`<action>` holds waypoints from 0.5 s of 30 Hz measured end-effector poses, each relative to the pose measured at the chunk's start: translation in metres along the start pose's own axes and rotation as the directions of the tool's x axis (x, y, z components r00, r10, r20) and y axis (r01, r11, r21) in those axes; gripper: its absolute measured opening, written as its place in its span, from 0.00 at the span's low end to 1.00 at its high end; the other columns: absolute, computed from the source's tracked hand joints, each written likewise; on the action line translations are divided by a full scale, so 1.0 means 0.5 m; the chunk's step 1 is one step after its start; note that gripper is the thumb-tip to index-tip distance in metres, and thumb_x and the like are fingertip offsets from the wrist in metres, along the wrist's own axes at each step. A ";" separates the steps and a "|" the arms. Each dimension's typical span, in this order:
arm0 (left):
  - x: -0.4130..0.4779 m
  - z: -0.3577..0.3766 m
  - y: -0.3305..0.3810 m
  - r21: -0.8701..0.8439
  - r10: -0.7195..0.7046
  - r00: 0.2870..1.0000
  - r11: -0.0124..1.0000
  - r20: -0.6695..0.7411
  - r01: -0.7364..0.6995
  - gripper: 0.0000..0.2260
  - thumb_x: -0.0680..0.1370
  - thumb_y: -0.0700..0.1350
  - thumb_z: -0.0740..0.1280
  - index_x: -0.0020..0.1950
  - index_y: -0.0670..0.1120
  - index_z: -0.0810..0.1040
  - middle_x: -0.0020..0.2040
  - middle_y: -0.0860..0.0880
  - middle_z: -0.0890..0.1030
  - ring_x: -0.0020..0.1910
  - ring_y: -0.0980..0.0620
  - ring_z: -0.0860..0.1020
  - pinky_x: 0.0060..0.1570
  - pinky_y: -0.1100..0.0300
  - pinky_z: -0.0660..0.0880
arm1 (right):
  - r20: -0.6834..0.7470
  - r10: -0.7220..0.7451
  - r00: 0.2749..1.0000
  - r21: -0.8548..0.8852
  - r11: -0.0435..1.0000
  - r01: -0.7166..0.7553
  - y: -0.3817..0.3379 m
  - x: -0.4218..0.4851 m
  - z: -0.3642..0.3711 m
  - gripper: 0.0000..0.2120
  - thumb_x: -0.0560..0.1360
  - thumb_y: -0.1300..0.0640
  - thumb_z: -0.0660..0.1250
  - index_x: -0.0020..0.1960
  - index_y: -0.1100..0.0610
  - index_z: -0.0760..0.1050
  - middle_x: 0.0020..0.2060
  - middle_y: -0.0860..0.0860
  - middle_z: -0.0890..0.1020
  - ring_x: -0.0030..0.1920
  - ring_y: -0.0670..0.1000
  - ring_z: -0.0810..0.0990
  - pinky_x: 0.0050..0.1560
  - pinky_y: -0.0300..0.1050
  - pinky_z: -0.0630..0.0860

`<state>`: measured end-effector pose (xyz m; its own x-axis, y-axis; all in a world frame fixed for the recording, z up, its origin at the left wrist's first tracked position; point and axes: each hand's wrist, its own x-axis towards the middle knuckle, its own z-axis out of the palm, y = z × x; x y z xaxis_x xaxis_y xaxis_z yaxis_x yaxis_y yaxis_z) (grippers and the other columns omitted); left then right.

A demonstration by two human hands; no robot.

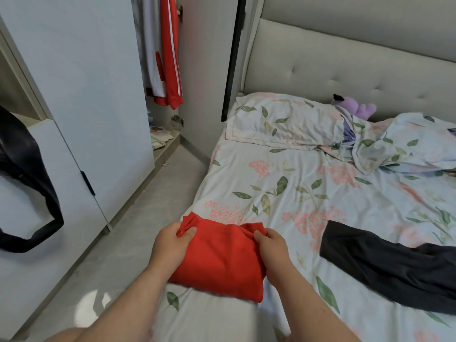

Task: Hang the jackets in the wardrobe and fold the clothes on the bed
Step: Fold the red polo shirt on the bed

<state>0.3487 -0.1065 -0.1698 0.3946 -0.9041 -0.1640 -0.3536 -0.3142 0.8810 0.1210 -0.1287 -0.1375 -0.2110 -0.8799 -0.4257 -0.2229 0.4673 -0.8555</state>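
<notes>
A home bedroom: a bed (283,169) with floral sheets and padded headboard (345,70) at right, an open wardrobe (86,82) upper left.

no legible text, no labels, no numbers (printed flowers only, on bedding)

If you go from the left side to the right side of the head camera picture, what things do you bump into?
black bag → white wardrobe door → left hand → red garment → right hand → dark garment
</notes>
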 end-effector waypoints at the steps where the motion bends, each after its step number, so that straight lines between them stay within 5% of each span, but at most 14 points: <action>1: -0.001 0.001 -0.001 -0.009 -0.011 1.000 1.000 -0.001 0.011 0.12 0.77 0.49 0.71 0.35 0.48 0.78 0.31 0.51 0.80 0.30 0.58 0.77 0.31 0.61 0.68 | 0.031 0.052 0.998 0.006 0.999 -0.052 0.001 0.005 -0.005 0.07 0.78 0.60 0.64 0.49 0.56 0.80 0.46 0.58 0.85 0.48 0.58 0.83 0.53 0.56 0.80; 4: -0.002 0.005 0.001 -0.033 -0.042 0.999 0.999 0.013 0.042 0.11 0.77 0.49 0.71 0.36 0.49 0.79 0.32 0.52 0.81 0.32 0.58 0.79 0.32 0.61 0.69 | 0.104 0.110 0.989 -0.110 0.989 -0.098 0.006 0.016 -0.014 0.11 0.78 0.63 0.61 0.46 0.54 0.80 0.43 0.58 0.85 0.45 0.57 0.83 0.49 0.54 0.81; 9: -0.022 0.001 0.012 -0.097 -0.150 0.987 0.983 0.053 0.154 0.09 0.74 0.55 0.72 0.46 0.51 0.77 0.42 0.54 0.82 0.42 0.52 0.82 0.36 0.59 0.73 | -0.160 -0.036 0.986 -0.403 0.915 -0.032 0.037 0.023 0.001 0.08 0.80 0.59 0.60 0.42 0.56 0.72 0.37 0.50 0.78 0.37 0.49 0.75 0.34 0.44 0.66; 15: -0.026 -0.011 0.026 -0.138 -0.235 0.954 0.955 0.188 0.263 0.11 0.72 0.55 0.73 0.50 0.52 0.78 0.45 0.54 0.84 0.42 0.55 0.82 0.35 0.61 0.74 | -0.255 -0.183 0.949 -0.322 0.942 0.095 0.034 0.032 -0.004 0.10 0.81 0.57 0.60 0.43 0.59 0.75 0.41 0.54 0.80 0.45 0.58 0.79 0.46 0.50 0.73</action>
<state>0.3435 -0.0973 -0.1540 0.3001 -0.8426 -0.4471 -0.1172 -0.4977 0.8594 0.1118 -0.1346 -0.1584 -0.4024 -0.8990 -0.1727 -0.5366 0.3845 -0.7511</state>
